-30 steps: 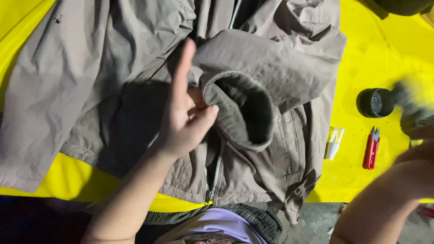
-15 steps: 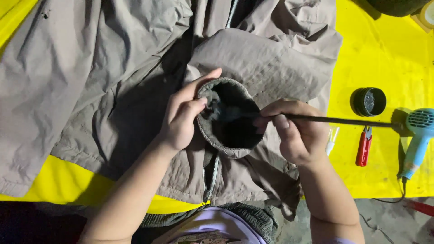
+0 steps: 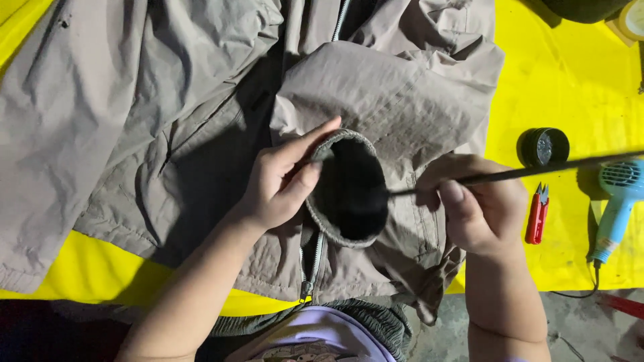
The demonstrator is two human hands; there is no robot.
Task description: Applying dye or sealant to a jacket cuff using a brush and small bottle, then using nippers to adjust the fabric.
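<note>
A grey-brown zip jacket (image 3: 154, 127) lies spread over a yellow cloth (image 3: 563, 80). My left hand (image 3: 282, 177) pinches the ribbed sleeve cuff (image 3: 345, 194) and holds it wide, so the dark inside shows. My right hand (image 3: 479, 204) grips a long thin black stick (image 3: 530, 171); its tip reaches into the cuff's mouth, and its other end runs off to the right over the hair dryer.
To the right on the yellow cloth lie a round black container (image 3: 543, 146), small red snips (image 3: 537, 214) and a light blue hair dryer (image 3: 620, 201) with its cord. A roll of tape (image 3: 632, 19) sits at the top right corner. Grey floor shows at the bottom right.
A second ago my left hand was flat and raised and my right hand was off to the right. Both now hold: left on the cuff, right on the stick, whose tip entered the cuff.
</note>
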